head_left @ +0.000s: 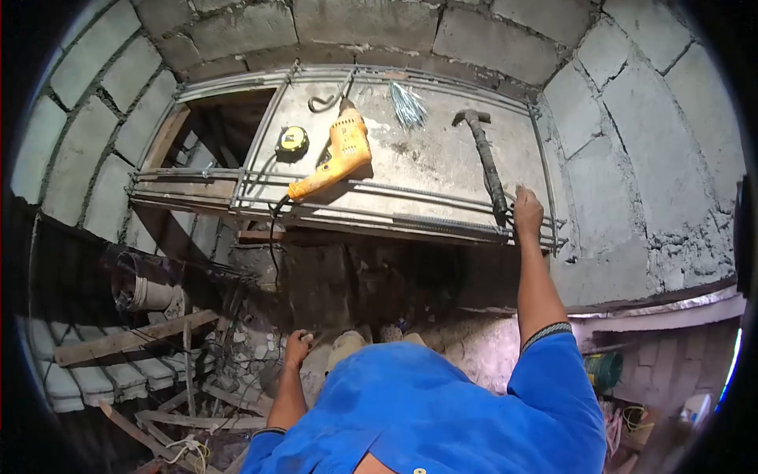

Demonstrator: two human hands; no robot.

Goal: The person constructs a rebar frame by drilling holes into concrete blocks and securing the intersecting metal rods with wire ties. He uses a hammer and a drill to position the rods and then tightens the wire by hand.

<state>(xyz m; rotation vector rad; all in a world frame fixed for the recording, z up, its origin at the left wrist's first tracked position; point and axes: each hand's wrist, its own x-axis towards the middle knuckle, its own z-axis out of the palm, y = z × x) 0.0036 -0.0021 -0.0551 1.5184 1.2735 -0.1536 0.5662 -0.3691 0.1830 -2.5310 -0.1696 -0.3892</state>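
My right hand (527,213) is closed at the front right edge of the slab, beside the handle end of a hammer (484,158); what its curled fingers grip is hidden. The hammer lies with its head toward the back wall. Low beside my body, my left hand (298,347) has its fingers curled in, and I cannot tell what is in them. A yellow power drill (347,148) rests on the slab, its bit pointing away from me and its black cord (274,237) hanging over the front. Left of it is a yellow and black tape measure (292,142).
Steel bars (410,195) frame the slab (426,158). A bundle of tie wire (407,105) lies near its back. Block walls (600,142) enclose three sides, with an opening (229,126) at left. Below are a bucket (154,292), wooden planks (134,336) and rubble (253,347).
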